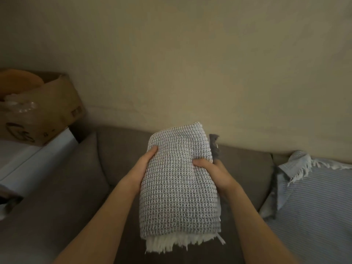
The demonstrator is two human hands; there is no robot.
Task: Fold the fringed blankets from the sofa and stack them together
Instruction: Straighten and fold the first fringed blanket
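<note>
You hold a folded grey-and-white waffle-weave blanket (179,187) in both hands above the seat of a brown sofa (118,149), in front of a plain beige wall (190,63). Your left hand (143,168) grips the blanket's left edge, thumb laid over the top; your right hand (211,173) grips the right edge the same way, thumb pressed into the weave. The fingers of both hands are hidden under the cloth, so how far they wrap cannot be seen. A white fringe (171,242) hangs from the blanket's near end. At its far right corner a strip of dark grey cloth (214,147) pokes out from behind; whether it belongs to this blanket or is a separate piece cannot be told. To your right, a blue striped blanket (314,197) with a pale fringe lies rumpled on the sofa seat, well apart from the one in your hands and cut off by the right and lower edges of the view. At far left a cardboard box (47,111) sits on a white surface (38,159) beside the sofa's arm; something orange and some crumpled clear plastic show in the box's open top, too dim and blurred to name. Both forearms run out of the bottom of the view.
</note>
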